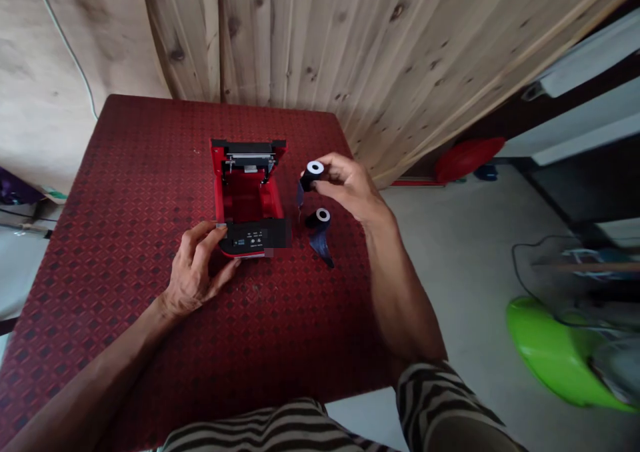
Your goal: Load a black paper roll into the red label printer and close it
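Observation:
A red and black label printer (253,202) stands on the table with its lid raised, showing a red inner bay with no roll in it. My left hand (197,269) grips the printer's front left corner, fingers on the black panel and thumb low at the front. To the right of the printer, my right hand (345,182) pinches a dark ribbon roll (313,175) with a white core end; a loose strip hangs from its left side. Just below it, a second dark ribbon roll (320,219) stands on the table, its loose tail trailing toward me.
The table (150,152) has a dark red patterned cover and meets a wooden plank wall (300,39) at the back. On the floor to the right are a green plastic object (545,352), a red object (467,159) and a dark cable.

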`<state>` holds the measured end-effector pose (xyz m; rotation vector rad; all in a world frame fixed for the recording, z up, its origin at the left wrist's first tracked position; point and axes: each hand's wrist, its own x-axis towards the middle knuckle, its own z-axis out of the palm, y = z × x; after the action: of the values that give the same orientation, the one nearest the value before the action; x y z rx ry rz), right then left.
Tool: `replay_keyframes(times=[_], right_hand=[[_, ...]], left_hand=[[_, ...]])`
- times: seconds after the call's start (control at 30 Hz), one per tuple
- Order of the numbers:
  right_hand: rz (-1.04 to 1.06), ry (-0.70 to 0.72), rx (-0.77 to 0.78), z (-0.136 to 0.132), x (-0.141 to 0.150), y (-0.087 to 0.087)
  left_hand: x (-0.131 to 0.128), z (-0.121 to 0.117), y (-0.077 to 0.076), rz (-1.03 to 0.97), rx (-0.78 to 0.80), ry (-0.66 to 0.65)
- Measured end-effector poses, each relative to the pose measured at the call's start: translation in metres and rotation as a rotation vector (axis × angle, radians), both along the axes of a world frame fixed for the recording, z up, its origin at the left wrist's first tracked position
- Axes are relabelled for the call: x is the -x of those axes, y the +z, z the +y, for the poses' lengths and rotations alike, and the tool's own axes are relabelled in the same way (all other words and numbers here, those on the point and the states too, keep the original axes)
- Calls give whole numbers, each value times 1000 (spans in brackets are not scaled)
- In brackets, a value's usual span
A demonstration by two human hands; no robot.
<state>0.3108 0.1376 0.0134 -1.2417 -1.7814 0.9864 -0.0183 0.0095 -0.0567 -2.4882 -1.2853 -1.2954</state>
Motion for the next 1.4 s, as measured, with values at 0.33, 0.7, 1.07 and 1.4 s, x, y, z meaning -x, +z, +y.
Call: replay_keyframes(times=[0.33,0.7,1.07,1.4], right_hand=[[-56,-33,95,20,-11,-64],[-23,-66,112,-48,-55,-53],[-78,-130,113,-76,-31,-25],[-725,381,-157,-57,80,94]], left_hand=[[1,2,-1,25,-25,14],[1,3,1,13,-8,8],[0,1,-2,27,-16,25],[-1,-2,0,10,20,8]])
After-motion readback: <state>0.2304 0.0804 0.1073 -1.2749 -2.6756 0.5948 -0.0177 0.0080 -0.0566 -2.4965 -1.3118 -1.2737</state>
